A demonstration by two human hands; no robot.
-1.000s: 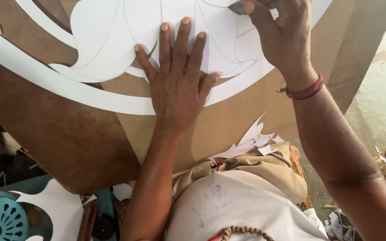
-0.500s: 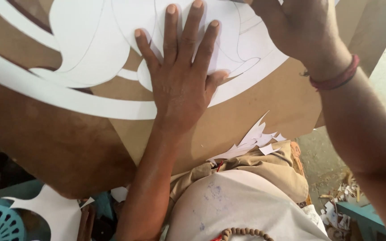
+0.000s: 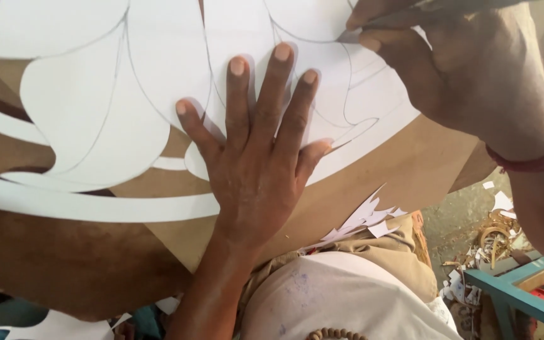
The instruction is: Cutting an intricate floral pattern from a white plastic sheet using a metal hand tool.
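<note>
White pencil-lined paper cutout [image 3: 158, 94] flat on brown board [image 3: 398, 182], seemingly.

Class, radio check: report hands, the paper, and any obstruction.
Left hand flat on white paper pattern. Right hand pinching a tool at its edge. Nothing blocking.

White paper template [image 3: 96, 119]: thin, matt, smooth sheet, clean cut edges, faint pencil lines on it. Under it, brown board [image 3: 398, 170]: looks like matt hardboard or plywood, smooth face, darker worn patch at lower left. Left hand [image 3: 256, 170] lies flat on the paper; right hand [image 3: 467, 69] pinches a slim grey tool, material hard to tell. Red wristband [image 3: 536, 160]: looks like cloth or thread, dull. Paper offcuts [image 3: 366, 220]: same white matt stock. Shirt [image 3: 341, 296]: pale woven cloth, stained. Beads [image 3: 338, 332]: wood-like, matt. Blue frame [image 3: 511, 293]: painted, slightly glossy.
</note>
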